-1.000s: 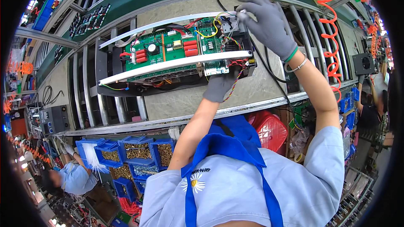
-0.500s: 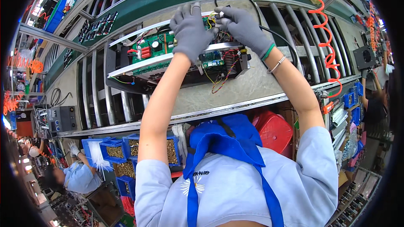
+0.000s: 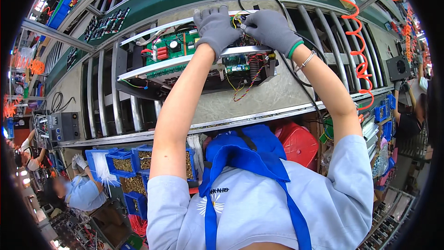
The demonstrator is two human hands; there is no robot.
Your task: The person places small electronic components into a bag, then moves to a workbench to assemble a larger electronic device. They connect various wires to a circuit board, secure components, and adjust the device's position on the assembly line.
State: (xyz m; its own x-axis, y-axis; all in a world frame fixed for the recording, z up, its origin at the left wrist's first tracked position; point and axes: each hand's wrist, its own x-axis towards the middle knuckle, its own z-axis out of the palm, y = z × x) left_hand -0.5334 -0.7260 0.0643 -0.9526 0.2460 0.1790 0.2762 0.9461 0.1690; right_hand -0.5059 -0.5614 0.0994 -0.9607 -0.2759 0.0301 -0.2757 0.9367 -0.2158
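An open electronic chassis [image 3: 121, 65] with silver rails lies in front of me, a green circuit board [image 3: 178, 41] inside it. My left hand [image 3: 215, 30], in a grey glove, spreads over the chassis with its fingers stretched across the far rail. The thumb reaches toward a small white connector [image 3: 243, 26]. My right hand [image 3: 270, 28], also gloved, has its fingertips pinched at that connector, next to thin yellow wires [image 3: 237, 20]. Its fingers partly hide the connector and the wiring below. A smaller board [image 3: 237, 67] and a black coil [image 3: 255, 69] sit at the near right side.
Metal rollers [image 3: 118, 106] flank the work plate [image 3: 217, 111]. A black cable [image 3: 296, 76] loops behind and right of the chassis; an orange coiled hose [image 3: 358, 41] hangs at right. Blue bins [image 3: 121, 163] of screws, white cable ties [image 3: 102, 169] and a red stool [image 3: 298, 146] are nearer.
My right hand has come slightly nearer to me with the white connector, and its fingers have closed in. My left hand has shifted a little right. Cable now hangs over the near edge at right.
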